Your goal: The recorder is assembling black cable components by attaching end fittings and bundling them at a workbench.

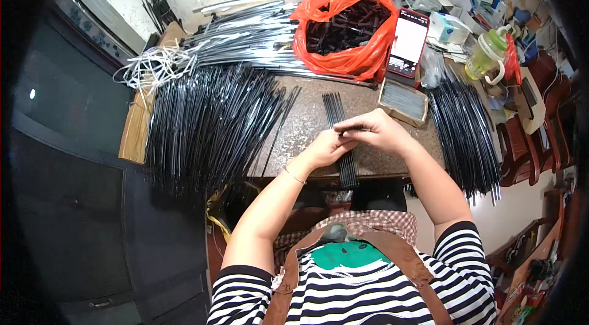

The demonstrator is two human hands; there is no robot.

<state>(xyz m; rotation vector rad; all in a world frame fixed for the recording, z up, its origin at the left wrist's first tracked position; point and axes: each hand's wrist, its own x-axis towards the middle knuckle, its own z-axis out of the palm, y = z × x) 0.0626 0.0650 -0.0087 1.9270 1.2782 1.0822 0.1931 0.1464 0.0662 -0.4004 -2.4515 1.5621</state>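
A small flat bunch of thin black rods [333,108] lies across the front of the table, its near ends reaching past the edge toward me. My left hand [328,147] is closed on the bunch near its middle. Close against it, my right hand [381,131] has thumb and fingers pinched together over the same rods. Something small and dark shows between the fingertips, too covered to name. Just beyond my right hand sits a small open box [403,101] filled with thin grey pieces.
A big pile of black rods [208,122] covers the table's left; another stack [465,131] lies right. Behind are an orange-red plastic bag [307,36] of small dark parts, silvery rods [251,36], white ties [156,67], a phone [408,42] and a green bottle [489,55].
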